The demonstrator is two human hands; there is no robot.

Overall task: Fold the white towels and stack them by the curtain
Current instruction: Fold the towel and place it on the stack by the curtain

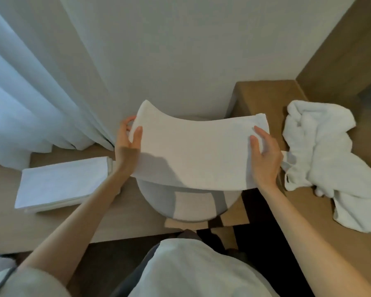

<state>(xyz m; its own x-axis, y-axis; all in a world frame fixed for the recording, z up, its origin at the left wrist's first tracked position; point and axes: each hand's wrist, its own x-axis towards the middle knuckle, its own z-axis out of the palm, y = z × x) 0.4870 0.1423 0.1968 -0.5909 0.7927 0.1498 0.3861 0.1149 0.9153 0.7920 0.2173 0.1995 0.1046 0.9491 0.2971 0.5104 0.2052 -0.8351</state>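
The flat, folded white terry towel (193,151) hangs in the air between both hands, sagging a little along its middle, above a round grey upholstered seat (186,204) and just in front of the pale wall (180,50); the left hand (126,146) grips its left end, thumb lying on top and fingers curled round behind the edge; the right hand (265,157) pinches the right end, thumb and forefinger pressed on the upper face, the other fingers hidden from view; to the left, a neat stack of folded white towels (62,183) lies on the light wooden tabletop (126,221), near the foot of the pale pleated curtain (30,93) but not touching it; to the right, a crumpled heap of white towelling (321,159) sprawls over a second wooden tabletop (261,97), one corner of it just beside the right hand; the person's light short-sleeved shirt (191,271) fills the bottom edge.
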